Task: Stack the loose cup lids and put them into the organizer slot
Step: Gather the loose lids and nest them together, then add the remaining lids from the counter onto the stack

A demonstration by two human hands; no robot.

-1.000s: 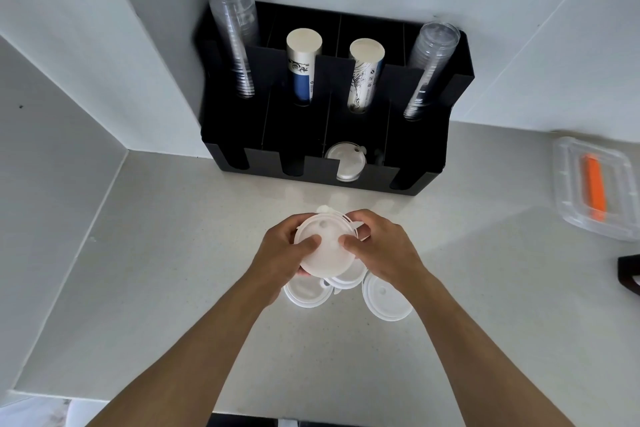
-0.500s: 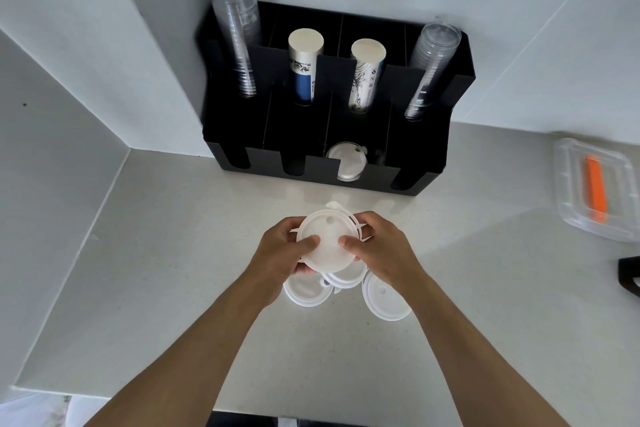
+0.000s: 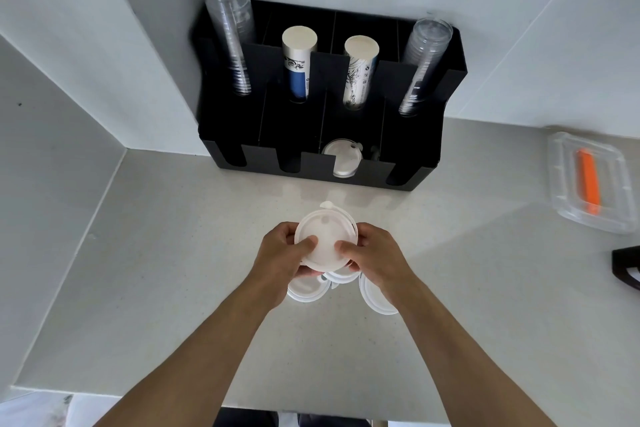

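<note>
A small stack of white cup lids is held above the counter, clamped between the left hand and right hand, thumbs pressing on the top lid. At least three loose lids lie below the hands, unstacked. The black organizer already holds some lids in one front slot, so the job looks partway done.

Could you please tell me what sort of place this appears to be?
Probably a cafe or office drinks counter. A black compartmented organizer on a pale speckled countertop holds stacks of clear plastic cups and printed paper cups, and both hands hold white round cup lids.
</note>
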